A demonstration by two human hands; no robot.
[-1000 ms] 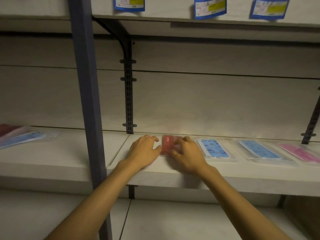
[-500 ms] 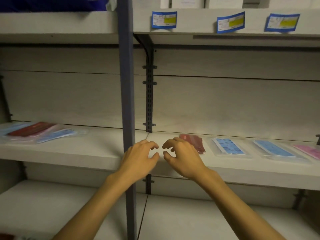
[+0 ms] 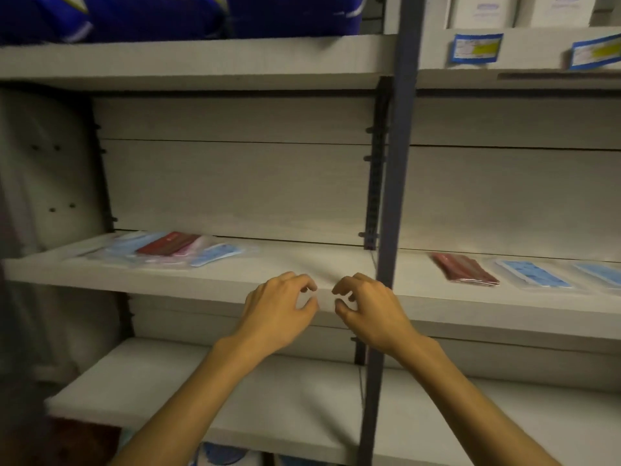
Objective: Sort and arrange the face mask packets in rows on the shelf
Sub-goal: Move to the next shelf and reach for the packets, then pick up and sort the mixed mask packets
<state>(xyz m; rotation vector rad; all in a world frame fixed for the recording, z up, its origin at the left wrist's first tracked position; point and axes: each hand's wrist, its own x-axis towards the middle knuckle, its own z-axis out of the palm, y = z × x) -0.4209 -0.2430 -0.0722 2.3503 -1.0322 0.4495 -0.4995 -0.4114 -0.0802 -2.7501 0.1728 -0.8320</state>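
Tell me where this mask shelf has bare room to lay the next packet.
The shelf is bare between the jumbled pile on the left and the post, behind both empty hands, left and right. A narrower gap lies between the post and the red packet. Rightward, blue packets crowd it.

Dim light, pale wood-grain back panels (image 3: 235, 183), grey upright post (image 3: 396, 163), blue price labels (image 3: 475, 48)
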